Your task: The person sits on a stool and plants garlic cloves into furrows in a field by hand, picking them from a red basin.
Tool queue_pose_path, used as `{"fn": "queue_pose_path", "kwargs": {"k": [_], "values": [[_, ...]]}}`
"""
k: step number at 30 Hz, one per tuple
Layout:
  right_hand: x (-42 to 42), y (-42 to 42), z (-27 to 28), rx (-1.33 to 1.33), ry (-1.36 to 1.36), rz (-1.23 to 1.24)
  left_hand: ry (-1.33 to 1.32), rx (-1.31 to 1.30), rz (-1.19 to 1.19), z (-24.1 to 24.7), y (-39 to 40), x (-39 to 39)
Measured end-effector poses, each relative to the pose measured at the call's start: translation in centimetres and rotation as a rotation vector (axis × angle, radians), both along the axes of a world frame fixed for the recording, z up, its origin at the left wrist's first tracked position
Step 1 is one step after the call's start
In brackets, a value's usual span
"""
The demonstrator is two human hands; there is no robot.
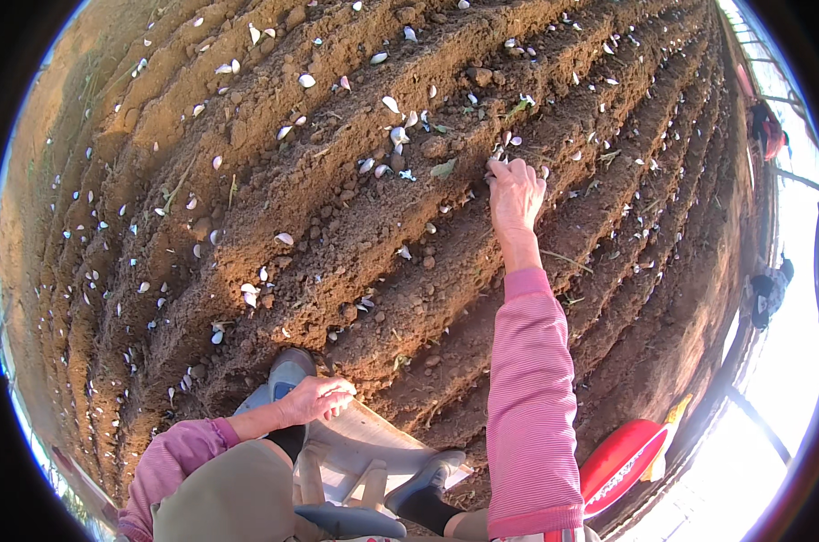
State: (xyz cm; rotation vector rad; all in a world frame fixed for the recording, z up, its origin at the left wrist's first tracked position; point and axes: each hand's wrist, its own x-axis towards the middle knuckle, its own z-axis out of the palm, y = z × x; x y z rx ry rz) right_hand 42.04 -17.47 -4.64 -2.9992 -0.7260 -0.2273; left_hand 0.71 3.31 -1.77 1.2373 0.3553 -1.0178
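My right hand [518, 193] reaches forward to a furrow in the tilled soil [443, 223], fingertips bent down against the dirt. Whether something is pinched there is hidden by the hand. Just beyond the fingers lie garlic cloves [515, 141], and another clove [545, 172] rests to their right. My left hand [318, 400] hovers low over a board [375, 430] by my shoe, its fingers curled; I cannot make out anything inside them. A larger piece of garlic [399, 137] lies among loose cloves on the soil, left of my right hand.
Many garlic cloves [284, 238] lie scattered along the parallel furrows. My shoes [426, 481] rest by the board, near a small stool [348, 520]. At lower right sits a red basin [623, 464] with white contents. Two people [770, 291] are at the far right edge.
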Motion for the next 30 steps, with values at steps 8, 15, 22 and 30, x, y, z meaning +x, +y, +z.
{"fn": "queue_pose_path", "kwargs": {"k": [8,15,22,30], "values": [[-0.2,-0.8,1.3,0.629,0.363,-0.198,0.037,-0.01,0.017,0.2,0.2,0.1],[-1.1,-0.6,1.6,0.806,0.382,-0.15,0.035,-0.015,0.009,0.2,0.3,0.1],[-0.6,0.1,1.6,0.454,0.199,-0.074,0.044,-0.015,0.029,0.2,0.3,0.0],[-1.5,0.1,1.0,0.826,0.422,-0.149,0.047,-0.013,0.025,0.1,0.3,0.1]]}}
